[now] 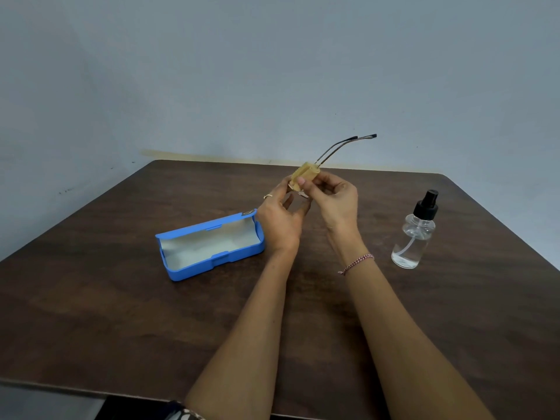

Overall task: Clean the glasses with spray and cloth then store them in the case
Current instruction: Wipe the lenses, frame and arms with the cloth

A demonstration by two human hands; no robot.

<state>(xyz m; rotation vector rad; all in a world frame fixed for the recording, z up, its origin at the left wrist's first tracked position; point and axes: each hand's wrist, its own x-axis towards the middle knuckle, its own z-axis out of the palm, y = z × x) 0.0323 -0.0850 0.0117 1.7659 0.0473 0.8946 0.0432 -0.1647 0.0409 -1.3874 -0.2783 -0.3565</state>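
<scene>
The glasses (353, 137) are held above the worktop (121, 298), long arms pointing up, far and right. The right hand (336, 201) pinches the cloth (304, 174) over a lens. The left hand (278, 222) has its grip on the frame.

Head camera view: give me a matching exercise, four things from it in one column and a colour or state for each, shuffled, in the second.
Column one:
1. glasses case
2. spray bottle
3. cloth
4. glasses

Column two:
A. yellow, wrapped over a lens
B. blue, lying open
C. held in the air, temples pointing up and away
D. clear, standing upright, black top

Pairs: 1-B, 2-D, 3-A, 4-C
</scene>
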